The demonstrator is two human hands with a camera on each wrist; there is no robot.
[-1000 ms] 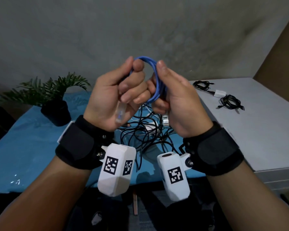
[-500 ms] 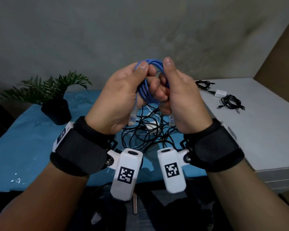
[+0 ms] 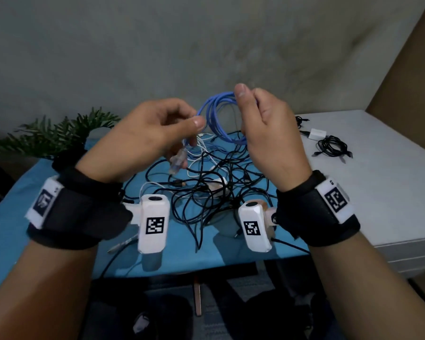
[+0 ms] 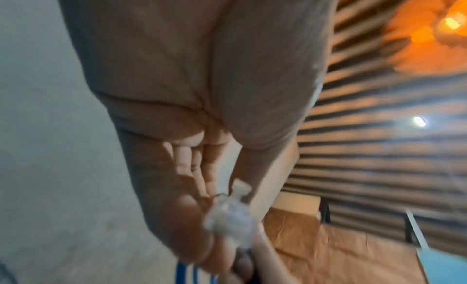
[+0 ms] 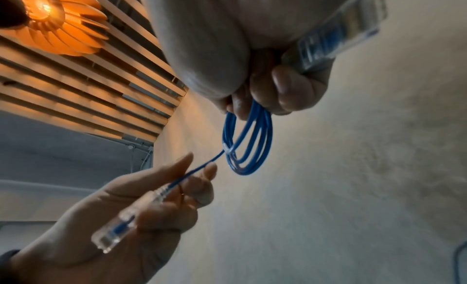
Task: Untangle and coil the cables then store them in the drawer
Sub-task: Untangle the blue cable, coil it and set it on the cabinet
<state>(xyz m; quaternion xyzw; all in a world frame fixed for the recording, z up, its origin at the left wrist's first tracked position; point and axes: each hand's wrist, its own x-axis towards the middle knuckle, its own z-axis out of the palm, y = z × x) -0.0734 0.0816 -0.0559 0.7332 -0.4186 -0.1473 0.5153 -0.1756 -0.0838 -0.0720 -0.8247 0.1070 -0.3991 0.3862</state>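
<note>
above blue table, right hand gripping blue cable, left hand pinching end

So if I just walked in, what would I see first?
First, the bright blue cable coiled into loops, held up in the air between two hands: the right hand grips the loops and the left hand pinches the loose end with its clear plug. Right below them, a big messy tangle of black and white cables lies on the blue table.
</note>
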